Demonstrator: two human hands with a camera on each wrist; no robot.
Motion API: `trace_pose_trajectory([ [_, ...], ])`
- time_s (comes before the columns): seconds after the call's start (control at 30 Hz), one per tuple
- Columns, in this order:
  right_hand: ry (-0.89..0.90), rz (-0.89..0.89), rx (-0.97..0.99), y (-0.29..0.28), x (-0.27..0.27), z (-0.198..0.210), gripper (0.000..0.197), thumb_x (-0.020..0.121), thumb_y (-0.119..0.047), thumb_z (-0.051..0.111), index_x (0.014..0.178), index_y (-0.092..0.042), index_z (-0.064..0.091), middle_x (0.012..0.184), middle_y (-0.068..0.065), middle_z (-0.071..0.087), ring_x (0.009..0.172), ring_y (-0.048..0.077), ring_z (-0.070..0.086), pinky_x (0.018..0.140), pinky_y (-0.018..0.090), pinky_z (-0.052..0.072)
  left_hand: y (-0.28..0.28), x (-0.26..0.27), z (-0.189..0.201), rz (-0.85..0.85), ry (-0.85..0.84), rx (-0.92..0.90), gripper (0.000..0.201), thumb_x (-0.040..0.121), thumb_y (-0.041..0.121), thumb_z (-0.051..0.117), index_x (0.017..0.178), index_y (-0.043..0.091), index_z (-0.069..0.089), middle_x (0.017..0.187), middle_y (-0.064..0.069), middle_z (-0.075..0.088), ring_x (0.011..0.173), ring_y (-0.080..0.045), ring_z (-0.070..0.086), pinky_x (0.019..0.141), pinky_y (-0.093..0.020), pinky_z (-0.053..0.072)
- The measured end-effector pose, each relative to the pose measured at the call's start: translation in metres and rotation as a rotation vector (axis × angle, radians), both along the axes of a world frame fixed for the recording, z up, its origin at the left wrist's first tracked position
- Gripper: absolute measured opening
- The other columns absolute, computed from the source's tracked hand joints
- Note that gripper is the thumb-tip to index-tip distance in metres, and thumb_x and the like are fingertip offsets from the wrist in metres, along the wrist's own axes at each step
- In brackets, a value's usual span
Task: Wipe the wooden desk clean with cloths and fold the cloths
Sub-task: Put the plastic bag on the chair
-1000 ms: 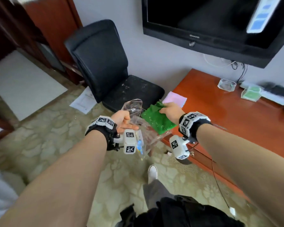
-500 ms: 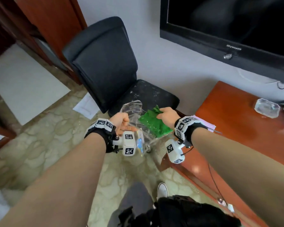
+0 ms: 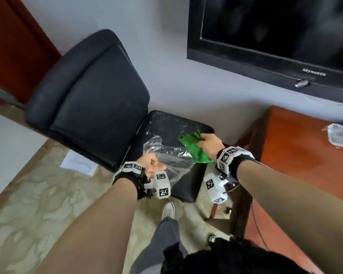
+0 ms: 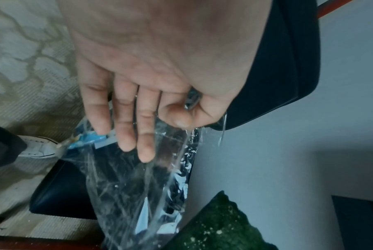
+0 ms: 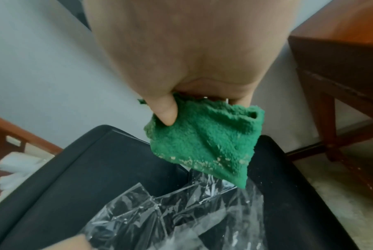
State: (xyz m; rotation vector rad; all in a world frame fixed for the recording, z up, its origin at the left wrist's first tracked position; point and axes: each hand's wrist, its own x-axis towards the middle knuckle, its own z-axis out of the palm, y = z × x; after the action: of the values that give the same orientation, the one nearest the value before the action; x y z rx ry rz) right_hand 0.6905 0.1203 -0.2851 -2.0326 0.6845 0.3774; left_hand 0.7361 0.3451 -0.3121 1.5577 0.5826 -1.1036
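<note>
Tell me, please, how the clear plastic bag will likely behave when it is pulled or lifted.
The clear plastic bag looks thin and creased, so probably floppy and very light. The left hand pinches only its edge, and the rest sags. Its glossy film may slip.

cloth [image 5: 205, 143]: green terry, bunched, pale crumbs along lower edge | hangs above chair seat, tip touching clear bag | counter [image 3: 305, 155]: reddish wood, right

Both hands moved away from the table's end to above the black chair seat [image 3: 178, 123]. The right hand [image 3: 211, 144] carried the green cloth [image 3: 194, 149] over the clear plastic bag [image 3: 170, 161], held in the left hand [image 3: 151, 165].
</note>
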Motion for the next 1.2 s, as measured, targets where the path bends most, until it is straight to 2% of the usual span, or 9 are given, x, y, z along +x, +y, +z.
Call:
trace_pose_trajectory([
  [0.17,0.034,-0.091,-0.006,0.006,0.055,-0.005,0.018,0.090,-0.011,0.056,0.103,-0.017,0.068,0.086,0.007,0.065,0.079,0.023,0.060,0.067,0.025,0.042,-0.001,0.071,-0.022,0.006,0.027,0.041,0.035,0.102,0.007,0.039,0.068,0.015,0.037,0.049,0.003,0.059,0.074,-0.016,0.067,0.092,-0.036,0.046],
  [0.3,0.061,-0.244,0.037,0.006,0.079,-0.011,0.026,0.091,-0.010,0.057,0.114,-0.014,0.068,0.099,0.013,0.070,0.091,0.029,0.066,0.081,0.033,0.054,-0.008,0.115,-0.026,-0.047,0.049,0.082,0.029,0.105,0.017,0.041,0.076,0.014,0.044,0.068,0.001,0.053,0.084,-0.019,0.063,0.098,-0.038,0.046],
  [0.4,0.071,-0.307,0.033,0.003,0.089,-0.014,0.027,0.092,-0.012,0.057,0.117,-0.014,0.067,0.101,0.012,0.070,0.092,0.028,0.066,0.084,0.033,0.053,-0.015,0.143,-0.029,-0.087,0.053,0.079,0.035,0.108,0.016,0.032,0.073,0.016,0.037,0.072,0.002,0.044,0.117,-0.019,0.058,0.116,-0.039,0.024],
  [0.53,0.067,-0.359,0.020,0.003,0.095,-0.012,0.027,0.092,-0.012,0.058,0.116,-0.015,0.067,0.097,0.010,0.067,0.092,0.027,0.065,0.086,0.034,0.053,-0.015,0.165,-0.037,-0.134,0.067,0.066,0.038,0.107,0.016,0.030,0.070,0.014,0.036,0.076,0.003,0.055,0.116,-0.009,0.061,0.062,-0.022,0.043],
  [0.6,0.056,-0.378,0.009,0.003,0.096,-0.009,0.028,0.092,-0.012,0.058,0.119,-0.014,0.066,0.099,0.010,0.065,0.092,0.026,0.062,0.084,0.032,0.050,-0.015,0.171,-0.038,-0.181,0.048,0.070,0.027,0.108,0.019,0.030,0.102,0.007,0.053,0.113,0.000,0.060,0.115,-0.007,0.061,0.037,-0.016,0.040],
  [0.67,0.048,-0.377,-0.002,0.004,0.099,-0.006,0.026,0.092,-0.012,0.058,0.117,-0.013,0.067,0.101,0.013,0.068,0.093,0.028,0.064,0.082,0.031,0.050,-0.015,0.173,-0.031,-0.206,0.030,0.073,0.037,0.108,0.022,0.030,0.136,0.003,0.045,0.143,-0.004,0.049,0.122,-0.014,0.057,0.040,-0.014,0.039],
  [0.8,0.038,-0.362,-0.011,0.008,0.096,0.000,0.025,0.091,-0.011,0.058,0.113,-0.014,0.069,0.103,0.015,0.070,0.097,0.032,0.066,0.088,0.038,0.054,-0.015,0.169,-0.027,-0.239,0.047,0.094,0.027,0.108,0.020,0.033,0.103,0.007,0.055,0.131,-0.008,0.056,0.128,-0.021,0.052,0.057,-0.019,0.039],
  [0.93,0.051,-0.319,-0.033,0.007,0.084,0.008,0.025,0.092,-0.012,0.056,0.113,-0.017,0.069,0.099,0.011,0.068,0.095,0.030,0.065,0.087,0.035,0.053,-0.020,0.159,-0.027,-0.308,0.002,0.099,0.032,0.104,0.016,0.038,0.073,0.013,0.044,0.084,-0.004,0.062,0.072,-0.017,0.052,0.059,-0.026,0.032],
  [1.2,0.042,-0.383,-0.085,-0.014,0.024,0.019,0.031,0.087,-0.017,0.061,0.117,-0.024,0.069,0.105,0.011,0.071,0.098,0.028,0.066,0.091,0.037,0.053,-0.078,0.119,0.003,-0.538,-0.073,0.067,0.025,0.101,0.017,0.049,0.076,0.014,0.052,0.082,0.001,0.060,0.069,-0.012,0.054,0.048,-0.021,0.038],
])
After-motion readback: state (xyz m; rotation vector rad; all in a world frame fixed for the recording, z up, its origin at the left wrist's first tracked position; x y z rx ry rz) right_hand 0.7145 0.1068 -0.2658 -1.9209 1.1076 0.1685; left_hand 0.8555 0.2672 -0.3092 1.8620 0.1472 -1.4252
